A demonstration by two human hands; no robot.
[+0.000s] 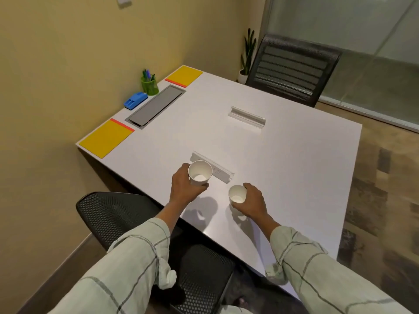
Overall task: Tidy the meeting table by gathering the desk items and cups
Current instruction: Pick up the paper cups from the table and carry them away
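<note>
Two white paper cups are in my hands over the near part of the white table (283,159). My left hand (183,186) grips the left cup (200,173), lifted a little above the tabletop. My right hand (255,201) wraps around the right cup (237,197), lower, near the table surface. Both cups look empty inside. A clear acrylic name holder (221,171) lies just behind the left cup, and a second holder (247,116) sits mid-table. Two yellow notepads (105,139) (184,75), a green pen cup (150,85) and a blue stapler-like item (135,100) line the wall side.
A grey cable hatch (155,106) is set into the table by the wall. One black mesh chair (118,214) stands under my arms, another (292,69) at the far side. A potted plant (246,57) is in the corner beside a glass partition (351,41).
</note>
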